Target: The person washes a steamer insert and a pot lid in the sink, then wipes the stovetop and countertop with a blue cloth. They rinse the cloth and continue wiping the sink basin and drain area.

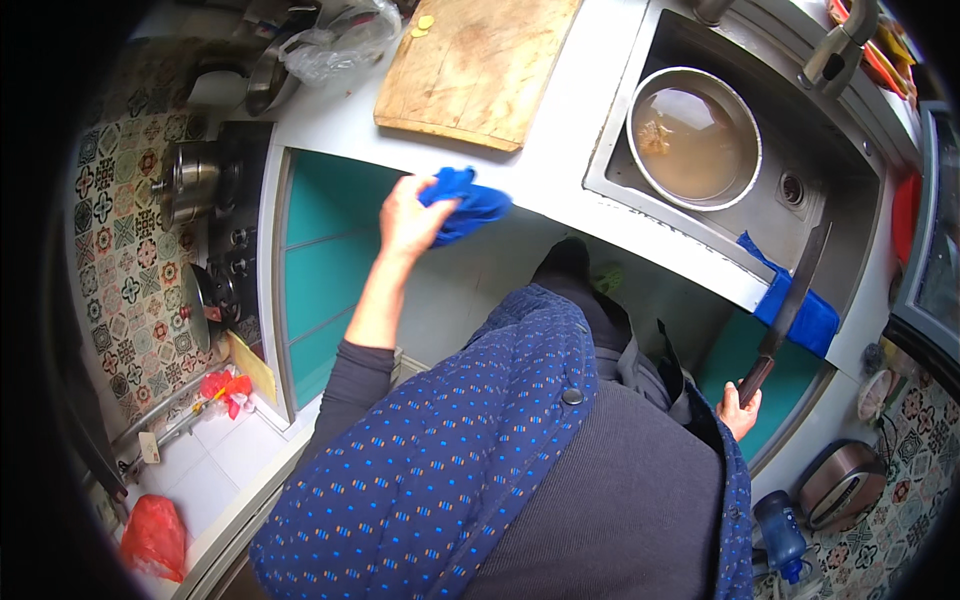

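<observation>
My left hand (407, 218) grips a bunched blue cloth (471, 208) in front of the counter edge, just below a wooden cutting board (465, 79). Two thin yellow slices (423, 26) lie near the board's left side. At the right, my right hand (739, 411) is closed around the dark handle of a long-bladed knife (793, 311). The knife's blade points up over the sink's near right corner, crossing a second blue cloth (806, 319) draped there. A round metal pot (757, 139) stands in the sink, holding cloudy brownish water and a pale yellow-brown lump.
The steel sink (825, 169) has a faucet (836, 56) at its back. A clear plastic bag (345, 45) lies left of the board. Further left, a lidded pot (187, 184) is on the stove. A toaster (844, 484) and blue bottle (780, 532) stand at lower right.
</observation>
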A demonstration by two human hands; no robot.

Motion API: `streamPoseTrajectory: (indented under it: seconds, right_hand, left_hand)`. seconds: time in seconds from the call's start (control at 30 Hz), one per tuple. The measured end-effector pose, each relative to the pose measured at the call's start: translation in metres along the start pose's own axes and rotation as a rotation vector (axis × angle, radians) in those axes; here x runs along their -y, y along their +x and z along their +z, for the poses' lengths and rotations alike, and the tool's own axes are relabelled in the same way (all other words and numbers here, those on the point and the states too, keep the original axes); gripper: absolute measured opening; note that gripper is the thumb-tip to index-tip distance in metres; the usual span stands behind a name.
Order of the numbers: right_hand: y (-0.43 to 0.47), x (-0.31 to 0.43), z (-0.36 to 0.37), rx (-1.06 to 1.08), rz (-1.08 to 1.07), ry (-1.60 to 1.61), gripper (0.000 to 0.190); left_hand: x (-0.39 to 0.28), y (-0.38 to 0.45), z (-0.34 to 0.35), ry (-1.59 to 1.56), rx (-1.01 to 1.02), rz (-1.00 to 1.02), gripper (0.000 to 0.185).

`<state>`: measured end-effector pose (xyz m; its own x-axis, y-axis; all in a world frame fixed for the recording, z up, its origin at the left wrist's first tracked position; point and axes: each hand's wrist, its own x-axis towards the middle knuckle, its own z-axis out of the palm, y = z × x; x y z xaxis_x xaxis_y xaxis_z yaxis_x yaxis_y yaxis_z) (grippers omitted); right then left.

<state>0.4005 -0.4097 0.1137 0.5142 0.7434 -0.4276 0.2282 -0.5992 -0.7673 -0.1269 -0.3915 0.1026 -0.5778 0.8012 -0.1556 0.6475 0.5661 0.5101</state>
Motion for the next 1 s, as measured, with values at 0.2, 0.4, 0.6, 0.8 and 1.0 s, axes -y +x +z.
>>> streamPoseTrajectory:
  seconds: [0.2,0.4,0.6,0.8,1.0]
  right_hand:
    - [0.003,0.008,0.016,0.067,-0.009,-0.065,0.022]
    - [0.005,0.019,0.029,0.13,-0.032,-0.058,0.023]
    - [0.004,0.022,0.04,0.158,-0.021,-0.059,0.023]
    - [0.002,0.026,0.044,0.157,-0.027,-0.066,0.023]
    - [0.001,0.031,0.046,0.168,0.009,-0.035,0.022]
  left_hand:
    - [0.035,0.029,0.024,0.321,-0.101,-0.049,0.036]
    - [0.023,0.033,0.053,0.329,-0.009,-0.202,0.057]
    - [0.013,0.039,0.044,0.357,0.094,-0.217,0.067]
    - [0.018,0.043,0.048,0.392,0.068,-0.188,0.062]
    - [0.027,0.045,0.047,0.324,0.119,-0.156,0.057]
